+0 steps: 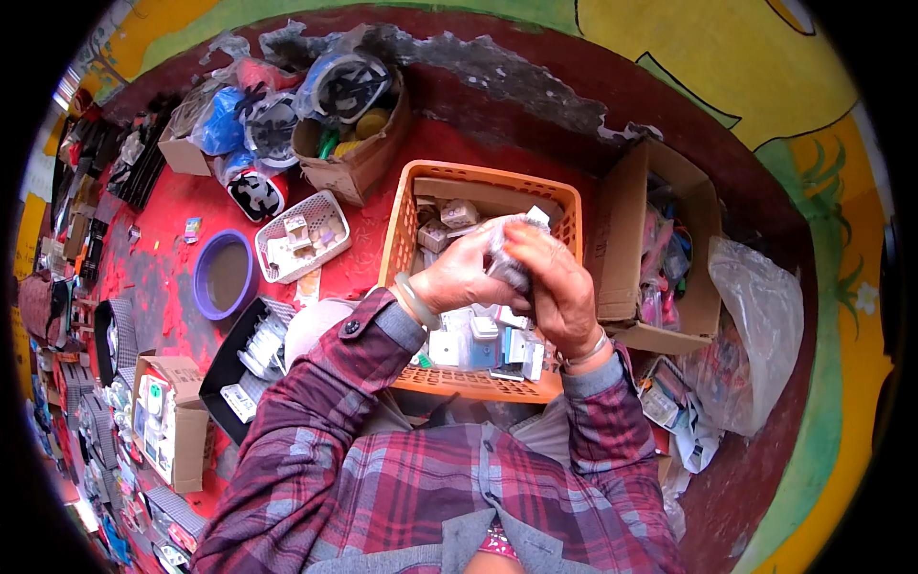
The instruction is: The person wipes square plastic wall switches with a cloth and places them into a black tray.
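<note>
Backdrop: a maroon wall (535,124) with a peeling band curves around a red floor (163,277). Orange basket (400,225), perforated, sits directly in front of the person, beneath both hands. To its right, an upright cardboard carton (620,230) contains bagged, coloured items; a clear plastic bag (765,316) lies just beside it. Beyond the basket, to the left, a second carton (349,182) is filled with wrapped goods. Near the left sleeve: black tray (215,392) of clear-wrapped pieces. Past it, purple basin (218,313), and next to that a white basket (316,263) containing small pale items.

Left hand (459,275): fingers narrow, pressed on the near left side of a grey bundle (512,263). Right hand (564,292): fingers curled over the same bundle from the right. Bundle is held above the orange basket, between the palms; its contents cannot be told. Small boxes: white and blue boxes (483,330) in the basket's near half, brownish boxes (459,213) in the far half.
</note>
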A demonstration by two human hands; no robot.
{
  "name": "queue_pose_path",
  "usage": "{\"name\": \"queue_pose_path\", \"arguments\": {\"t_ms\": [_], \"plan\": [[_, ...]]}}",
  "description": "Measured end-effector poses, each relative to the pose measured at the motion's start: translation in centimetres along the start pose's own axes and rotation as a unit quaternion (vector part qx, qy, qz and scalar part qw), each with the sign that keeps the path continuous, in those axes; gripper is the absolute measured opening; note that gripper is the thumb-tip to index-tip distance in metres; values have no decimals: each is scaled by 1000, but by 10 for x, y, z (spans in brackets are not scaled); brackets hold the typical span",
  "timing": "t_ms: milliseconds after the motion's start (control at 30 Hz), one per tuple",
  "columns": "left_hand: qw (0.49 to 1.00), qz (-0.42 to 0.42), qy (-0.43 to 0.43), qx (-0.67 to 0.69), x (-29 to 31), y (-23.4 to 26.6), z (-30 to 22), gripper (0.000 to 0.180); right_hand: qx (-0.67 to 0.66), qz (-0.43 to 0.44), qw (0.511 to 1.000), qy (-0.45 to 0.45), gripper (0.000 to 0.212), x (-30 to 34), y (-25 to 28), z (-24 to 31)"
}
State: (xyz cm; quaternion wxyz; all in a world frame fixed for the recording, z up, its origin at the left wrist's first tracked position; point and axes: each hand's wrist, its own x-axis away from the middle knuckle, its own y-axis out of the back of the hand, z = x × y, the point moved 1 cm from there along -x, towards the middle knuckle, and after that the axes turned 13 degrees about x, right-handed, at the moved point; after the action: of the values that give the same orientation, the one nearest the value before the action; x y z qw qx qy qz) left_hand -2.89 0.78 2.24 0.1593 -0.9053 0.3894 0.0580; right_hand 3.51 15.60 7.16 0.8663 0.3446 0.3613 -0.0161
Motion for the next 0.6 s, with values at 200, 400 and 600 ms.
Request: {"name": "queue_pose_path", "arguments": {"t_ms": [200, 400, 600], "plan": [[993, 50, -27, -106, 0, 0, -8, 87, 2, -15, 998, -54, 36, 6, 0, -18], [999, 34, 9, 2, 2, -4, -8, 85, 26, -41, 998, -36, 36, 6, 0, -24], [991, 35, 74, 108, 1, 1, -2, 88, 53, -17, 998, 22, 36, 2, -1, 8]]}}
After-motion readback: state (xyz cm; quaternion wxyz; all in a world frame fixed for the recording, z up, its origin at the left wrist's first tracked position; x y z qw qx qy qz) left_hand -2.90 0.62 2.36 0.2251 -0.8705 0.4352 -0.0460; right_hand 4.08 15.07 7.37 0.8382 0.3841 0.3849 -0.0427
